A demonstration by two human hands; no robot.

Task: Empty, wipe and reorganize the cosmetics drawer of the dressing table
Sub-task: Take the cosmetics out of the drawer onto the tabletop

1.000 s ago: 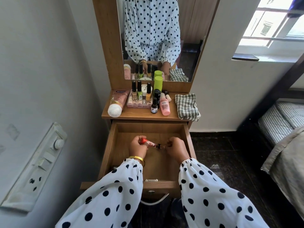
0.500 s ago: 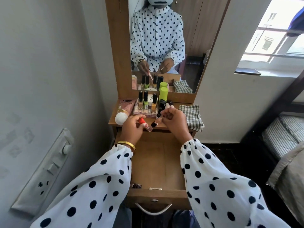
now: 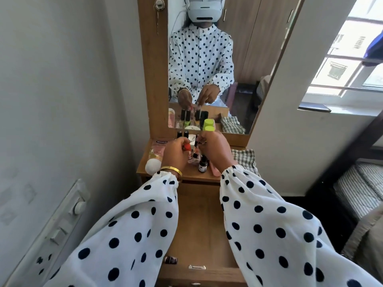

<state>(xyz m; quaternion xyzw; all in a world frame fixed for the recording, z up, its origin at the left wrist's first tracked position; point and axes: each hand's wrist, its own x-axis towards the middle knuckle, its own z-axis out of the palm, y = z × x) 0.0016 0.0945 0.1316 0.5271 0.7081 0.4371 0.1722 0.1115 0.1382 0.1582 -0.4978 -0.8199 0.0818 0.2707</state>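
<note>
My left hand (image 3: 175,155) was curled round a slim tube with a red cap (image 3: 187,147), and my right hand (image 3: 214,150) pinched a small dark-capped item (image 3: 199,141) between fingertips; I could not tell exactly what that item was. Both hands hovered over the dressing table top (image 3: 186,174), at about 12 o'clock from me, above the cluster of cosmetics (image 3: 195,157) gathered there. A small dark bottle with a white label (image 3: 202,165) stood at 5 o'clock from my left hand, just beside a pink tube (image 3: 215,171) lying flat. At 9 o'clock of the cluster lay a pink tube with a white cap (image 3: 153,162), and at 3 o'clock a checked cloth (image 3: 244,159) sat folded on the top. A lime-green bottle (image 3: 208,128) stood against the mirror (image 3: 207,59) behind my right hand. The drawer (image 3: 199,224) was pulled out beneath my polka-dot sleeves (image 3: 132,235), its wooden floor mostly bare, with one small dark bottle (image 3: 171,260) lying on its side near the front edge at 6 o'clock. A gold bangle (image 3: 172,169) circled my left wrist.
</note>
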